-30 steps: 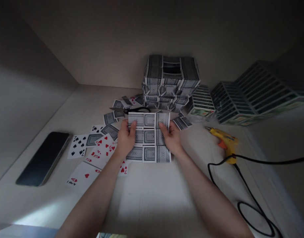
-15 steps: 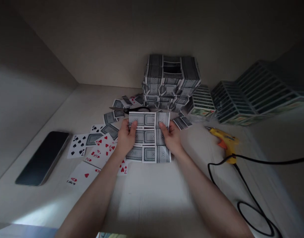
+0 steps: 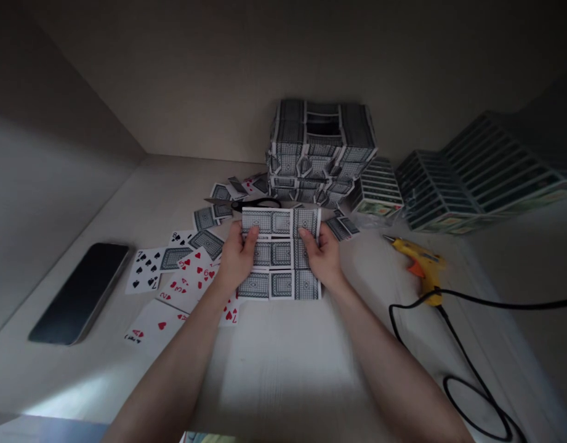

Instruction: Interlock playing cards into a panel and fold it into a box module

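A flat panel of joined playing cards point(image 3: 281, 253), patterned backs up, is held between both hands over the table. My left hand point(image 3: 238, 253) grips its left edge, thumb on top. On the right edge, my right hand point(image 3: 324, 253) holds it the same way, with the fingers hidden beneath. Behind the panel stands a block built of folded cards point(image 3: 322, 147) with an opening in its top. Black-handled scissors point(image 3: 255, 203) lie just beyond the panel, among cut card pieces point(image 3: 207, 217).
Loose face-up cards point(image 3: 147, 271) lie at the left beside a dark phone point(image 3: 80, 292). A yellow glue gun point(image 3: 422, 264) with a looping black cable point(image 3: 490, 300) rests at the right. Stacked card boxes point(image 3: 440, 191) stand at the back right, near the wall.
The panel and both hands have shifted very slightly to the right. Both hands keep their hold on it.
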Motion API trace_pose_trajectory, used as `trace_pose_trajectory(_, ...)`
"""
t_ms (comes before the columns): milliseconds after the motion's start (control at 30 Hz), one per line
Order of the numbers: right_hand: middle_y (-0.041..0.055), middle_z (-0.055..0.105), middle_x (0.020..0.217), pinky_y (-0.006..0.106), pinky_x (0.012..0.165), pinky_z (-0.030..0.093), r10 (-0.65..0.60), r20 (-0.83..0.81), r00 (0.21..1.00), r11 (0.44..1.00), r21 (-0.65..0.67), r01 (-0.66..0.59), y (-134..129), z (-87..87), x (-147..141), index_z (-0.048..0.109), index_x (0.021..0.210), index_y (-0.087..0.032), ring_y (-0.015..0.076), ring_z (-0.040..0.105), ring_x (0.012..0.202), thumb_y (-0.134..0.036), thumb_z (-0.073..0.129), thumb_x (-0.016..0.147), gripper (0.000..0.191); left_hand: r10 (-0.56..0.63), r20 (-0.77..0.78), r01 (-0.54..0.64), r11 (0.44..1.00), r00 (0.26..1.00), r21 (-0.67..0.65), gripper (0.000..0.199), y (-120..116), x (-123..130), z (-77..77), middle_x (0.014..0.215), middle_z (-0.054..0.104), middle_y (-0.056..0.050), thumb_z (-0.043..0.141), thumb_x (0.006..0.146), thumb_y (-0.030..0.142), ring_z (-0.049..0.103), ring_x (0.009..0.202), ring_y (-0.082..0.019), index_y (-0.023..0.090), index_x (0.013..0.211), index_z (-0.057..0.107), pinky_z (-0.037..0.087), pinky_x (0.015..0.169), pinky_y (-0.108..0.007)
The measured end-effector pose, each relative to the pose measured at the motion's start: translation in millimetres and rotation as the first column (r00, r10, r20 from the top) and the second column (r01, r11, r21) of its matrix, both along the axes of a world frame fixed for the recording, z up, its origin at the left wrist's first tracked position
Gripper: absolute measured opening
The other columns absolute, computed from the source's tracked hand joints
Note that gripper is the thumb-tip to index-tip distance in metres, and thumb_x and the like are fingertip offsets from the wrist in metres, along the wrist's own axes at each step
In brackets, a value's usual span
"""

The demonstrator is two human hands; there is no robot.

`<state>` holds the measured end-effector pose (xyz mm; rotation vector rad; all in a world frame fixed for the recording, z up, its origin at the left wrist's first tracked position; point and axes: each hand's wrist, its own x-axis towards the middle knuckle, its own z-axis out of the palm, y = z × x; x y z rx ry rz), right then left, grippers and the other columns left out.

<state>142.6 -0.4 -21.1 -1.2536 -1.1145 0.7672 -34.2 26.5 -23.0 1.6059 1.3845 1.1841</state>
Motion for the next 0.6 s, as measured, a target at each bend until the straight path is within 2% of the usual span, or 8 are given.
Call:
trace_pose_trajectory(233, 0.0029, 0.066, 0.085, 0.034, 0.077, 0.047, 0.005, -0.075, 0.997, 0.998, -0.061, -0.009, 0.2, 1.9, -2.9, 0.060, 0.089, -0.020, 0.0188, 0.060, 0.082, -0.041, 0.058, 0.078, 0.024, 0.029, -0.004, -0.029, 0.998, 1.000, 0.050, 0.027, -0.3, 2.2, -1.3, 0.089, 0.062, -0.004, 0.047, 0.086, 0.041, 0.059, 0.086, -0.019, 0.019, 0.101, 0.051, 0.045, 0.083, -0.034)
trace_pose_trajectory(600, 0.0019, 0.066, 0.084, 0.032, 0.075, 0.047, -0.012, -0.057, 0.998, 1.000, -0.027, 0.011, 1.1, -2.1, -0.8, 0.060, 0.088, -0.020, 0.0165, 0.059, 0.077, -0.037, 0.059, 0.078, 0.019, 0.019, 0.041, -0.022, 0.998, 0.999, 0.054, 0.027, -0.9, 2.7, -1.8, 0.090, 0.063, -0.005, 0.048, 0.086, 0.040, 0.060, 0.090, -0.020, 0.019, 0.102, 0.052, 0.045, 0.087, -0.035)
